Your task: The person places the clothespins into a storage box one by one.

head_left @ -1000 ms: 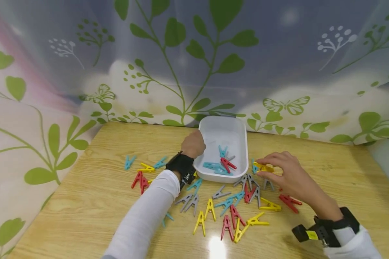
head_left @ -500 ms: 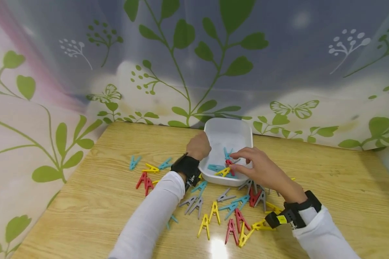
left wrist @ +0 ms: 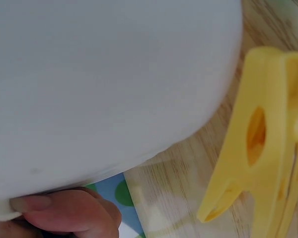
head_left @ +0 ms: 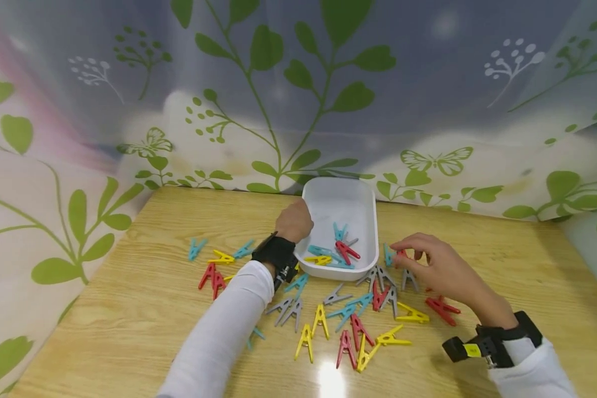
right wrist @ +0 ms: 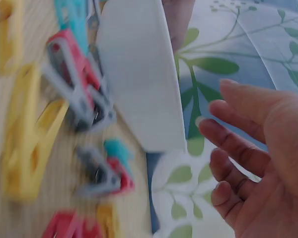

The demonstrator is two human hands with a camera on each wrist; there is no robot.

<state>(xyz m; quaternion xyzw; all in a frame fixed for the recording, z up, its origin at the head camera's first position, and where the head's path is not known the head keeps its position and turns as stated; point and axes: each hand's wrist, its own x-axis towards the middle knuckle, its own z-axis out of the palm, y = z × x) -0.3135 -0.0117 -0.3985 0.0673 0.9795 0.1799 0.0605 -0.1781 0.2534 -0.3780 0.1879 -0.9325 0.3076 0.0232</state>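
Observation:
My left hand (head_left: 294, 221) grips the left rim of a white plastic tray (head_left: 335, 202); in the left wrist view its thumb (left wrist: 64, 210) lies at the tray's edge. Inside the tray lie several clothespins: teal, grey, a red one (head_left: 347, 252) and a yellow one (head_left: 320, 260). Right of the tray, my right hand (head_left: 440, 268) hovers over a red clothespin (head_left: 402, 253), beside a teal clothespin (head_left: 388, 255). The right wrist view shows that hand's fingers (right wrist: 238, 144) apart and loosely bent, holding nothing. Clothespins there are blurred.
Many loose clothespins lie on the wooden table (head_left: 129, 331), among them yellow (head_left: 305, 342), grey (head_left: 336, 296) and red ones (head_left: 443, 310). Most are in front of the tray, with a few to its left. A leaf-patterned cloth (head_left: 428, 110) hangs right behind the tray.
My right hand carried a yellow clothespin from the tray's right into the tray and let go of it there. It has since returned to the right. The left hand stays at the rim.

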